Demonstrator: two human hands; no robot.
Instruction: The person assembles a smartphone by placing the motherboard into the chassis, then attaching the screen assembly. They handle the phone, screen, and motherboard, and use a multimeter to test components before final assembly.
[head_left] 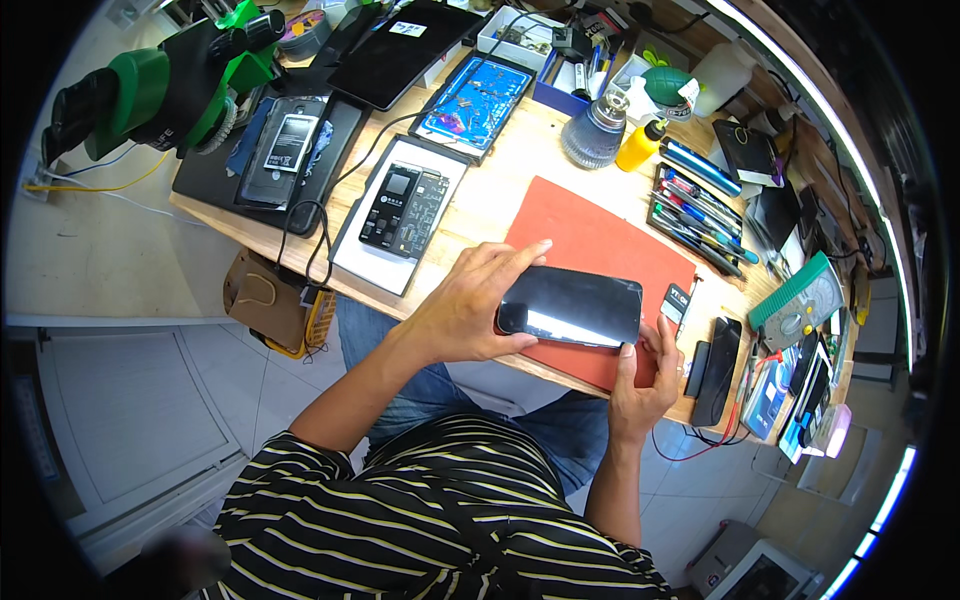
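A black smartphone (572, 296) lies sideways between my two hands, its dark screen facing up with a bright reflection along the lower edge. My left hand (462, 308) grips its left end, thumb at the lower corner and fingers over the upper one. At the lower right corner, the thumb and fingers of my right hand (645, 388) close on the phone. Beneath it is a red-orange mat (570, 225); whether the phone touches the mat I cannot tell. A small black-and-white card (675, 303) sits on the mat's right edge.
Left of the mat are a black circuit tester board (405, 210) and an opened phone (290, 150). A green microscope (150, 100) overhangs the far left. Behind stand a glass bottle (594, 135) and a yellow bottle (640, 146). Pens, screwdrivers (700, 215) and a green multimeter (800, 310) crowd the right.
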